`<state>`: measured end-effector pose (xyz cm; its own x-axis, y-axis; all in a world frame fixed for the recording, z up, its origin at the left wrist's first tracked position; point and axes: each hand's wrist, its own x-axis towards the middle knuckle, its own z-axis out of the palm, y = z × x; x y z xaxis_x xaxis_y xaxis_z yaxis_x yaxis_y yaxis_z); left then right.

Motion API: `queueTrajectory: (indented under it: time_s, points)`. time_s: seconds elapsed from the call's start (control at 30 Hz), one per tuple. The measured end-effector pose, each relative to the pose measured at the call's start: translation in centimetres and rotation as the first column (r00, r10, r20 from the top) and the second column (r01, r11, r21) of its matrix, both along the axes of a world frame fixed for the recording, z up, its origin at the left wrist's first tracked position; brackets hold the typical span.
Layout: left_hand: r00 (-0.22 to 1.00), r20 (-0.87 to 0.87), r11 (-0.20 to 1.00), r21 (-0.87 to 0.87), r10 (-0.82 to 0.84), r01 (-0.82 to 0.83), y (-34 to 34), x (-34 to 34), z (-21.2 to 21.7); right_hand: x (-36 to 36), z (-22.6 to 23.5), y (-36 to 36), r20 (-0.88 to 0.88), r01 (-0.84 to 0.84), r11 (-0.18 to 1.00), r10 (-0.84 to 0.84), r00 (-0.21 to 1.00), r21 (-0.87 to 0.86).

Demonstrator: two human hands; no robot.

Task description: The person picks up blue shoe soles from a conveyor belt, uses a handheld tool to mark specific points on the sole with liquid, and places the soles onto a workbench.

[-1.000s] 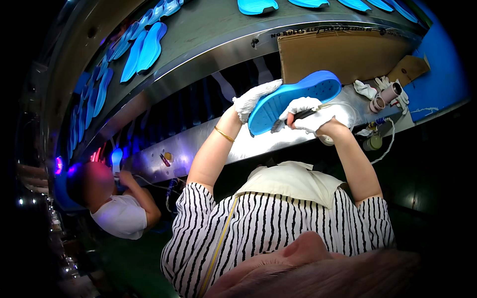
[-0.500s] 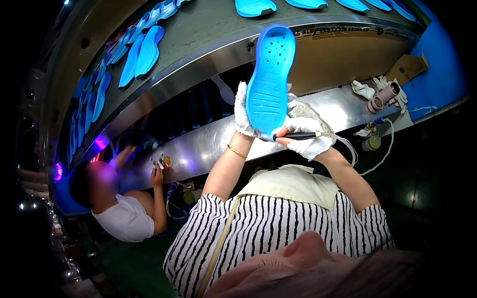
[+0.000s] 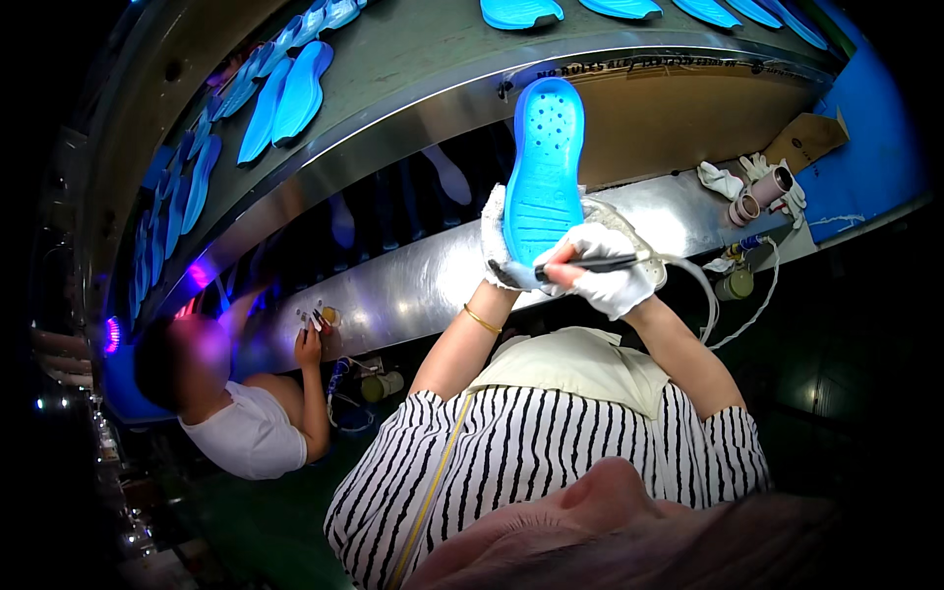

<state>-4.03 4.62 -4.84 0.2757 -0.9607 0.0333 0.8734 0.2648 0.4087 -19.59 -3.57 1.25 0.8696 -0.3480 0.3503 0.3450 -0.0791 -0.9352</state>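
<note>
A blue shoe sole [image 3: 547, 167] with small holes at its far end and ridges across its near half stands tilted up before me. My left hand [image 3: 497, 241], in a white glove, is closed on its left edge and lower end. My right hand [image 3: 612, 280], also in a white glove with bare fingertips showing, grips a black pen-shaped tool [image 3: 605, 264] with a pale hose [image 3: 700, 280] at its back end. The tool's tip is at the lower end of the sole; whether it touches, I cannot tell.
Several blue soles [image 3: 300, 93] lie on the green conveyor belt [image 3: 413, 59] beyond. A shiny metal ledge [image 3: 423, 265] runs below it. At right are white gloves [image 3: 721, 179], a pinkish cup [image 3: 772, 184] and a cardboard piece [image 3: 808, 138]. A co-worker [image 3: 246, 428] sits at left.
The sole and my left hand have come slightly lower and nearer to me, shifting a little right. My right hand has moved up against the sole's lower end, still holding the tool.
</note>
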Motion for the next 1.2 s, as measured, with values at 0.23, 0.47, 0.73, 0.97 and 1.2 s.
queueTrajectory:
  time_s: [0.23,0.47,0.73,0.97,1.2]
  points:
    - [0.964,-0.266,0.989,-0.148,-0.027,-0.013,0.4,-1.3,-0.6,2.8,1.5,-1.8,0.238,0.433,0.854,-0.374,0.896,-0.288]
    - [0.996,0.024,0.992,0.094,0.084,-0.086,1.0,-1.5,0.4,2.1,2.0,-3.9,0.045,0.18,0.962,-0.193,0.98,0.205]
    - [0.998,-0.017,0.986,0.157,0.064,-0.061,1.8,-1.3,0.6,1.9,0.2,-5.0,-0.331,0.203,0.978,-0.178,0.927,0.043]
    - [0.991,0.111,0.987,0.13,0.075,-0.089,2.1,-0.6,0.5,0.6,3.0,-5.7,0.132,0.202,0.78,-0.153,0.979,-0.592]
    - [0.997,0.077,0.998,0.066,0.002,-0.007,2.7,0.6,0.9,-3.3,4.1,-4.1,-0.102,-0.104,0.787,0.052,0.993,-0.608]
